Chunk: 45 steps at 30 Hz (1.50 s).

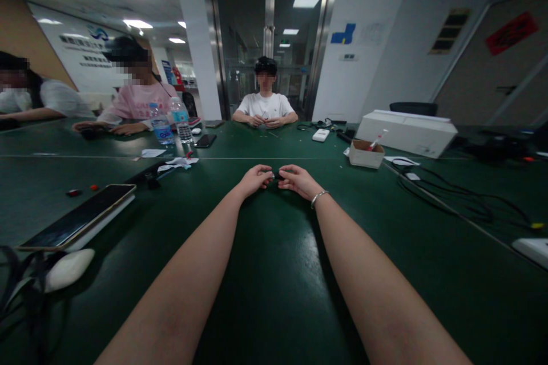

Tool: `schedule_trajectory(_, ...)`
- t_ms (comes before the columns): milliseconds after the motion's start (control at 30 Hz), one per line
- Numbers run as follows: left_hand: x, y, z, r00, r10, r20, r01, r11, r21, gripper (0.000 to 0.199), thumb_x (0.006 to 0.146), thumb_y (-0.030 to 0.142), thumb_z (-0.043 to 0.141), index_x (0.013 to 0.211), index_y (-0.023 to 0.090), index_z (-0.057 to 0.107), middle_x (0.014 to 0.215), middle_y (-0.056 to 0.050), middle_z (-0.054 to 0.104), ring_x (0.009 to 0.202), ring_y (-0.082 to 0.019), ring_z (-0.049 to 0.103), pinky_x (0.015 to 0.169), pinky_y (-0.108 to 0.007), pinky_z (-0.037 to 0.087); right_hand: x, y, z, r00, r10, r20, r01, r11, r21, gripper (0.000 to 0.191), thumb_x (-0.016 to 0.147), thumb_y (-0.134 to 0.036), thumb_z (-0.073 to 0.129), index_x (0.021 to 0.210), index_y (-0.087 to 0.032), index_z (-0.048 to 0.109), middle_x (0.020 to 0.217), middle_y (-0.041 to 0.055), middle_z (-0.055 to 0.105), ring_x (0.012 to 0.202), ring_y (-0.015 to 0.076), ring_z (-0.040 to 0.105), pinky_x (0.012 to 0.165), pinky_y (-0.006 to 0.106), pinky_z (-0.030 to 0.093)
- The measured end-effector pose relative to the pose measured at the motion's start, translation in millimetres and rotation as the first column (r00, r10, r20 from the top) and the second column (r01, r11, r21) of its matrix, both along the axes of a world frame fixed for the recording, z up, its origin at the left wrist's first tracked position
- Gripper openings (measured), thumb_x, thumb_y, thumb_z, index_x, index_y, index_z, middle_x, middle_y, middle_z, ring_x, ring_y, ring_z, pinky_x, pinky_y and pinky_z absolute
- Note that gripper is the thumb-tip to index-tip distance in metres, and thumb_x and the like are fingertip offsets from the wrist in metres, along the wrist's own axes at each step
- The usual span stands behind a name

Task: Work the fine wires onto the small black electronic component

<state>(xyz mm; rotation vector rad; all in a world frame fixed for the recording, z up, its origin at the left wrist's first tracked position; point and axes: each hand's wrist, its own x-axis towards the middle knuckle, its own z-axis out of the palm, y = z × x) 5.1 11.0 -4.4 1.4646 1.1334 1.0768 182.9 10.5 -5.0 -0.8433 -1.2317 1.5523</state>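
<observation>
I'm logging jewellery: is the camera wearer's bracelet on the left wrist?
No, the silver bracelet circles the wrist of the right hand, while the left hand has none.

No readable text or numbers

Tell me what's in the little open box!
A red-and-white stick pokes up from the little open box. Its front covers the bottom; anything down there can't be seen.

Dark object [276,175] too small to identify; white item [533,249] cut off.
</observation>
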Motion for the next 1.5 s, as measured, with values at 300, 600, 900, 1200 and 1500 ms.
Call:
schedule_trajectory(300,1.4,-3.9,3.4,0.999,0.012,-0.038,-0.011,1.000,0.017,0.028,0.083,0.021,0.057,0.110,0.012,0.056,0.065,0.000,0.058,0.056,-0.009,0.052,0.052,-0.020,0.042,-0.2,-1.4,1.2,1.000,0.005,0.012,-0.005,1.000,0.004,0.015,0.081,-0.009,0.064,0.092,-0.015,0.056,0.071,0.0022,0.066,0.055,0.0121,0.067,0.061,0.026,0.059)
schedule_trajectory(600,1.0,-4.4,4.5,1.000,0.021,-0.009,-0.021,0.999,-0.029,0.025,0.085,0.026,0.056,0.105,0.012,0.056,0.066,-0.002,0.060,0.056,-0.009,0.055,0.050,-0.019,0.042,0.6,-2.4,3.5,1.000,0.008,0.006,-0.008,1.000,-0.021,0.016,0.081,-0.005,0.062,0.093,-0.013,0.057,0.074,0.0044,0.068,0.060,0.0135,0.069,0.063,0.027,0.060)
schedule_trajectory(900,2.9,-6.2,8.1,0.999,0.032,-0.026,-0.034,0.998,-0.057,0.024,0.085,0.029,0.056,0.102,0.012,0.058,0.067,-0.004,0.062,0.058,-0.010,0.056,0.051,-0.019,0.043,1.6,-2.9,2.7,1.000,0.029,-0.005,-0.029,1.000,-0.013,0.020,0.080,0.000,0.056,0.095,-0.014,0.056,0.071,0.0034,0.068,0.061,0.0144,0.070,0.067,0.030,0.060)
schedule_trajectory(1200,1.1,-4.4,6.7,1.000,0.017,0.006,-0.016,0.999,-0.051,0.025,0.087,0.031,0.053,0.101,0.012,0.058,0.068,-0.003,0.060,0.057,-0.008,0.054,0.051,-0.019,0.043,1.8,-1.6,2.1,0.999,0.033,-0.005,-0.033,0.999,-0.015,0.017,0.082,-0.002,0.058,0.095,-0.013,0.056,0.071,0.0042,0.068,0.060,0.0143,0.070,0.065,0.028,0.060)
schedule_trajectory(1500,-1.8,-6.6,7.3,1.000,0.017,0.020,-0.017,1.000,-0.002,0.032,0.073,0.020,0.069,0.103,0.014,0.060,0.076,-0.003,0.062,0.066,-0.010,0.057,0.058,-0.022,0.046,1.7,-2.4,3.0,1.000,0.027,-0.008,-0.027,0.999,-0.022,0.016,0.082,-0.002,0.056,0.093,-0.014,0.056,0.072,0.0043,0.068,0.059,0.0144,0.069,0.065,0.030,0.060)
